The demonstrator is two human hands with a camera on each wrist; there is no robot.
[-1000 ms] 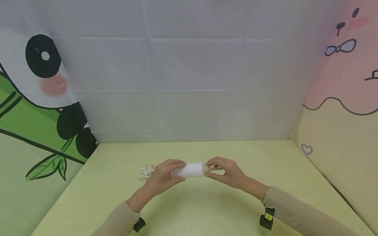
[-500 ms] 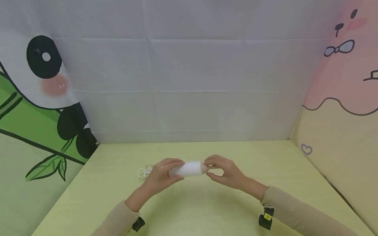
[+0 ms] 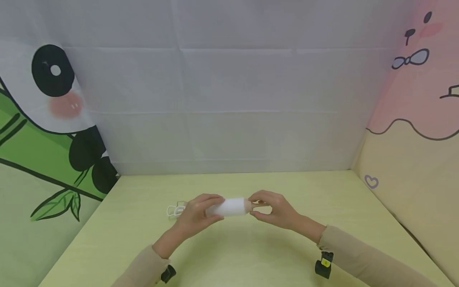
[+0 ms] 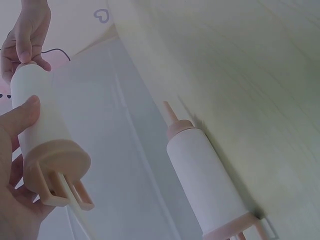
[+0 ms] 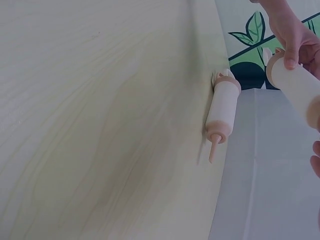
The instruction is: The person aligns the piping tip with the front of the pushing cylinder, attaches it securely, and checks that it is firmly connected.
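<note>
My left hand (image 3: pixel 201 213) grips the white barrel of an icing syringe (image 3: pixel 233 206) near its handle end, thumb and fingers round it. The syringe lies level above the table, its nozzle to the right. At that nozzle end, the fingertips of my right hand (image 3: pixel 276 209) pinch the beige end cap (image 3: pixel 248 205). In the left wrist view, the beige handle cap (image 4: pixel 57 160) has two loop grips and a pale plunger rod between them. A second, similar syringe (image 4: pixel 205 180) lies on the table; the right wrist view shows its nozzle (image 5: pixel 214 150) too.
Beneath both hands extends the pale yellow table (image 3: pixel 236 255). A white cloth wall (image 3: pixel 236 135) stands at its back. Printed cloths with cartoon figures line the left (image 3: pixel 46 159) and right (image 3: pixel 408 171) sides.
Both hands and the syringe rose slightly half a second ago and have come back down. The right fingers have shifted a little round the nozzle end.
</note>
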